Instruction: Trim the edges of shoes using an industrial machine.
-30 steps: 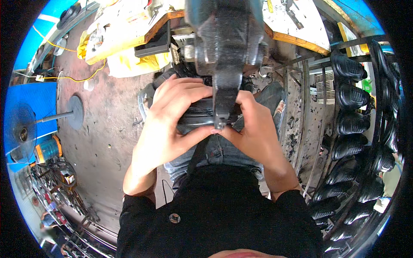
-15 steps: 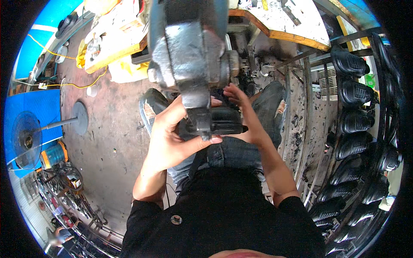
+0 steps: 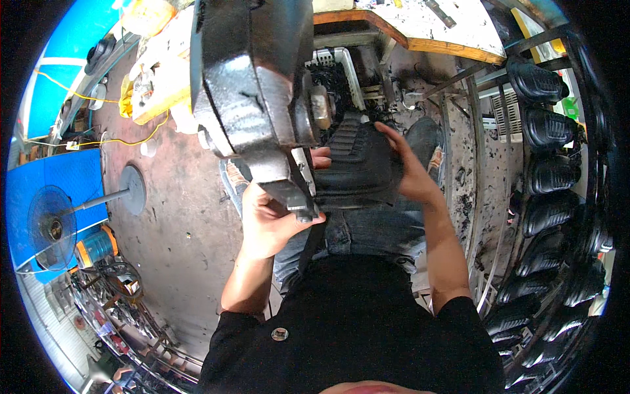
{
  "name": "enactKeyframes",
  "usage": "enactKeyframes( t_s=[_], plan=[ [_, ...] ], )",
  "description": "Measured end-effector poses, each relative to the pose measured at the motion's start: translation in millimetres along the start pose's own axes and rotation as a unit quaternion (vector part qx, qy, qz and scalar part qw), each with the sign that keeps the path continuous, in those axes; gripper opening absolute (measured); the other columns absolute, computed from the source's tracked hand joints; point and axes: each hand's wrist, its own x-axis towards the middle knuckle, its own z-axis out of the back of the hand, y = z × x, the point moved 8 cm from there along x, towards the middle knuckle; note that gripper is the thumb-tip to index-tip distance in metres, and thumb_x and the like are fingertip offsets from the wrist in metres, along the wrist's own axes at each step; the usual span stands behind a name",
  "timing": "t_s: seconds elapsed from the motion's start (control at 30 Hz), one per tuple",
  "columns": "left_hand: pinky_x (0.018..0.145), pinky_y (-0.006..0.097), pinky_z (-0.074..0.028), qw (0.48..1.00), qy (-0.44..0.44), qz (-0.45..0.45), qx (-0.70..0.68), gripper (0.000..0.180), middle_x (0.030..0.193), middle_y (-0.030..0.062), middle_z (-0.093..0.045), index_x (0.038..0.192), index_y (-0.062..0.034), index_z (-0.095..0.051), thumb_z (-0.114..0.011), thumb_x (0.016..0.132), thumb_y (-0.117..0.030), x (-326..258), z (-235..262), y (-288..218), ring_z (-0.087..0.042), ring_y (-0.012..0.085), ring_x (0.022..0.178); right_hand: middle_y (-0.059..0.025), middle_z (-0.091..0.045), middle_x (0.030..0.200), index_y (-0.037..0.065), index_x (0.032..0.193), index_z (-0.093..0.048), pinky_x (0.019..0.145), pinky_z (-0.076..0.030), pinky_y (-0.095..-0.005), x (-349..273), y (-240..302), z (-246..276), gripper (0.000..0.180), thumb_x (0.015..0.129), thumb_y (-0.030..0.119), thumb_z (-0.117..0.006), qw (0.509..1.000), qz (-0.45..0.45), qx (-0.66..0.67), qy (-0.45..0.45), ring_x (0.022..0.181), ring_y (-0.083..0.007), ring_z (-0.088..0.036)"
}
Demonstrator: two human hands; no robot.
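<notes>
Between my hands is a black ribbed moulded piece [image 3: 357, 161], tilted so that rows of ridges face up. I cannot tell its exact kind. My left hand [image 3: 266, 220] grips its left edge, thumb below and fingertips showing above, partly hidden behind the machine head. My right hand [image 3: 417, 174] holds the piece's right side, with fingers reaching up along the edge. A large dark metal machine head [image 3: 252, 92] with bolts hangs close over the left edge of the piece. Its narrow lower tip [image 3: 298, 205] is just above my left thumb; contact cannot be made out.
A rack [image 3: 502, 184] at the right bears several similar black pieces [image 3: 551, 131]. Ahead are a wood-edged white table [image 3: 453, 49] and a pale crate [image 3: 351, 72] with black scraps. A stand fan [image 3: 56, 226] and yellow cable [image 3: 125, 139] are at the left.
The black piece has turned and shifted right, so more of its ridged face shows. My right hand has moved right with it. The machine head appears further left in the view.
</notes>
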Motion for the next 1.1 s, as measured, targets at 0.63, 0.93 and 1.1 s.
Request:
enactKeyframes(
  t_s=[0.63, 0.93, 1.1],
  plan=[
    [0.11, 0.042, -0.043, 0.96, -0.149, 0.086, -0.222, 0.063, 0.146, 0.0221, -0.049, 0.138, -0.0051, -0.047, -0.078, 0.083, -0.006, -46, 40, 30, -0.05, 0.0299, 0.135, -0.0196, -0.05, 0.145, -0.002, 0.137, -0.054, 0.117, -0.031, -0.043, -22, 197, 36, 0.104, 0.036, 0.001, -0.081, 0.909, 0.196, -0.337, -0.148, 0.137, -0.0317, -0.046],
    [0.115, 0.043, -0.037, 0.952, -0.154, 0.073, -0.255, 0.065, 0.148, 0.0195, -0.047, 0.143, -0.0044, -0.044, -0.075, 0.086, -0.007, -53, 59, 41, -0.049, 0.0281, 0.135, -0.0178, -0.049, 0.148, -0.002, 0.143, -0.047, 0.116, -0.033, -0.0412, -35, 184, 27, 0.107, 0.043, -0.006, -0.085, 0.94, 0.178, -0.251, -0.149, 0.138, -0.0292, -0.046],
    [0.115, 0.045, -0.037, 0.949, -0.179, 0.059, -0.254, 0.067, 0.149, 0.0189, -0.046, 0.145, -0.0049, -0.043, -0.075, 0.086, -0.007, -57, 74, 35, -0.047, 0.0287, 0.136, -0.0163, -0.048, 0.146, -0.005, 0.145, -0.041, 0.116, -0.034, -0.0381, -31, 170, 16, 0.103, 0.048, -0.004, -0.078, 0.934, 0.171, -0.279, -0.146, 0.135, -0.0269, -0.047]
  ],
)
